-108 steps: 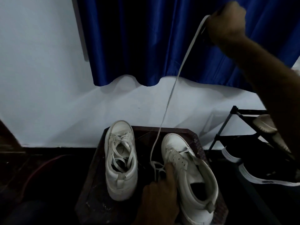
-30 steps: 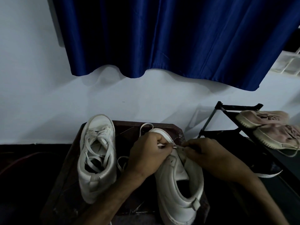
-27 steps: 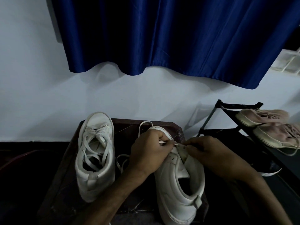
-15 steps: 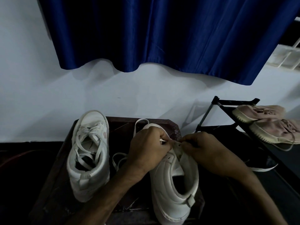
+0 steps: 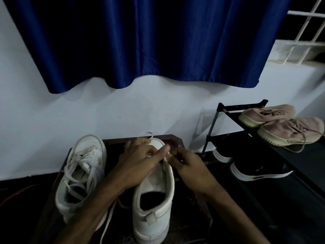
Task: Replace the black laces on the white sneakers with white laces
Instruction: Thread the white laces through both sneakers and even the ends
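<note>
White lace (image 5: 165, 159) between both hands' fingers (image 5: 161, 151)

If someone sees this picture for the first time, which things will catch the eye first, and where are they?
First, the left hand and right hand, meeting at the centre over the right white sneaker, where they pinch a white lace. Next, the big blue curtain across the top. Then the loosely laced left white sneaker, at lower left.
</note>
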The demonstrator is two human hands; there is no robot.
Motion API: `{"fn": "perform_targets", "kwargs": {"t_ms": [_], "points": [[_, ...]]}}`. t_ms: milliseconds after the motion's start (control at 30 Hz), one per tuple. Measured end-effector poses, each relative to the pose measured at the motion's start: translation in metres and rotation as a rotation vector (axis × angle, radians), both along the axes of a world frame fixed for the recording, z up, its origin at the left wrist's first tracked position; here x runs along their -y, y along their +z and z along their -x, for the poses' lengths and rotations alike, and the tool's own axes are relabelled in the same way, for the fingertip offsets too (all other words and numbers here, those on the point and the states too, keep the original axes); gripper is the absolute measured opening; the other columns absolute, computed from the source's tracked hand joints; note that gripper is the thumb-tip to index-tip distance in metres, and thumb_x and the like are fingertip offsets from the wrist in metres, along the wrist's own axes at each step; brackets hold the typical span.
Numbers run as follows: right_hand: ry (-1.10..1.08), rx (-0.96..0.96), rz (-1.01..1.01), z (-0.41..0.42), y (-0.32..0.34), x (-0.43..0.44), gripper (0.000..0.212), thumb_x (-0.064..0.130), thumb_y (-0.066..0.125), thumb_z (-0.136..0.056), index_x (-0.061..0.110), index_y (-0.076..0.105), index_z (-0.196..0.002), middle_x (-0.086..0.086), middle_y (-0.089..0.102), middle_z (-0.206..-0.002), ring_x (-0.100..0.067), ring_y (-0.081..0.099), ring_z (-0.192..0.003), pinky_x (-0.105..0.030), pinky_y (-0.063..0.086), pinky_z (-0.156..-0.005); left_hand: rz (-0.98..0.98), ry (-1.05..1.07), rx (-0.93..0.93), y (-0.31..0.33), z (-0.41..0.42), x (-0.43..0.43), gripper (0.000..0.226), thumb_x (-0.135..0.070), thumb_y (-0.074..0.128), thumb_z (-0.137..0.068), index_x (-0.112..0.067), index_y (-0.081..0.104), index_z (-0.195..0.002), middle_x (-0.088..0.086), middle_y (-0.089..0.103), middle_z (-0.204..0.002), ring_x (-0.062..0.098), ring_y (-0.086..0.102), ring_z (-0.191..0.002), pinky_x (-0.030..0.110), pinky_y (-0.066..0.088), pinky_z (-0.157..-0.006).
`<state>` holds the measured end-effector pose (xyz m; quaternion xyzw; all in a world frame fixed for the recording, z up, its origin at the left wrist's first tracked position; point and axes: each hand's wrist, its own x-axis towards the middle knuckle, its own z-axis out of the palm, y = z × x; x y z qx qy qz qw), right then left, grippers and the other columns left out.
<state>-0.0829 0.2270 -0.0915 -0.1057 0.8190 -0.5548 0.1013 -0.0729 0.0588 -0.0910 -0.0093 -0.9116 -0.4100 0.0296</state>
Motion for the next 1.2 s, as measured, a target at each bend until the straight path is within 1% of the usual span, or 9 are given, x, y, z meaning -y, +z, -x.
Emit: {"fn": "perform_targets", "kwargs": {"t_ms": [67,167,367,467,600,733,867,1000,1200], "points": [[0.042,0.047,0.051,0.002,-0.001,-0.006,0.025,0.023,0.054,-0.1,-0.001,0.056,-0.092,-0.005,0.065,-0.071,-0.02,0.065,-0.061,-0.034,0.058,-0.06,-0.004,-0.012,0.076,0.002,-0.005,-0.004,0.071,-0.091,0.038,-0.052,-0.036,0.072,-0.081,-0.019,0.036,-0.14,0.006,0.024,-0.139,0.038,0.022,-0.118],[0.205,0.251,0.209,0.007,0.002,-0.026,0.018,0.016,0.047,-0.102,0.001,0.053,-0.095,-0.01,0.068,-0.08,-0.021,0.068,-0.068,-0.027,0.056,-0.056,-0.045,-0.042,0.061,0.001,-0.009,-0.005,0.045,-0.074,0.05,-0.049,-0.053,0.068,-0.084,-0.024,0.029,-0.143,0.005,0.02,-0.143,0.046,0.02,-0.119],[0.578,0.207,-0.092,0.019,0.015,-0.083,0.016,0.02,0.05,-0.102,0.011,0.061,-0.095,-0.007,0.074,-0.101,-0.011,0.068,-0.092,-0.025,0.05,-0.065,0.013,-0.052,0.072,0.009,-0.013,-0.017,0.04,-0.065,0.039,-0.043,-0.047,0.061,-0.072,-0.022,0.021,-0.157,0.005,0.013,-0.147,0.049,0.006,-0.121],[0.534,0.153,-0.21,0.022,0.008,-0.082,0.018,0.03,0.054,-0.1,0.015,0.065,-0.097,-0.002,0.074,-0.098,-0.014,0.07,-0.09,-0.025,0.05,-0.061,0.006,-0.043,0.045,0.006,-0.015,-0.017,0.04,-0.064,0.037,-0.044,-0.046,0.06,-0.071,-0.023,0.019,-0.157,0.001,0.011,-0.146,0.048,0.0,-0.12],[0.286,-0.139,-0.103,0.022,0.002,-0.055,0.025,0.043,0.058,-0.092,0.019,0.065,-0.089,0.007,0.064,-0.071,-0.002,0.058,-0.065,-0.021,0.045,-0.06,0.037,-0.065,0.02,0.002,-0.015,-0.018,0.024,-0.06,0.052,-0.059,-0.044,0.062,-0.074,-0.032,0.014,-0.149,-0.009,0.005,-0.142,0.037,-0.008,-0.118],[0.322,-0.337,-0.113,0.019,-0.006,-0.036,0.019,0.036,0.063,-0.094,0.019,0.065,-0.087,0.009,0.058,-0.067,-0.012,0.053,-0.062,-0.035,0.046,-0.06,0.065,-0.061,-0.018,-0.001,-0.014,-0.017,0.011,-0.052,0.063,-0.073,-0.042,0.065,-0.076,-0.03,0.006,-0.155,-0.008,0.0,-0.143,0.026,-0.005,-0.11],[0.443,-0.156,-0.08,0.021,-0.003,-0.052,0.019,0.023,0.064,-0.095,0.007,0.064,-0.086,0.01,0.056,-0.065,0.001,0.047,-0.06,-0.018,0.04,-0.057,0.062,-0.047,-0.01,0.002,-0.015,-0.018,0.027,-0.065,0.048,-0.054,-0.047,0.062,-0.07,-0.026,0.013,-0.159,-0.004,0.008,-0.144,0.04,-0.002,-0.119],[0.694,0.136,-0.3,0.024,0.004,-0.082,0.023,0.031,0.064,-0.094,0.009,0.069,-0.091,0.009,0.059,-0.07,-0.005,0.051,-0.064,-0.019,0.042,-0.057,0.092,-0.01,-0.018,0.003,-0.016,-0.019,0.037,-0.065,0.041,-0.05,-0.044,0.062,-0.073,-0.026,0.015,-0.158,-0.003,0.008,-0.143,0.045,0.001,-0.119],[0.377,-0.137,-0.081,0.03,-0.003,-0.056,0.026,0.041,0.062,-0.09,0.016,0.069,-0.091,0.008,0.067,-0.079,-0.003,0.059,-0.075,-0.026,0.049,-0.073,0.148,-0.007,-0.083,0.006,-0.018,-0.02,0.023,-0.061,0.047,-0.058,-0.047,0.06,-0.07,-0.028,0.007,-0.159,-0.004,0.008,-0.143,0.049,-0.001,-0.118]]}}
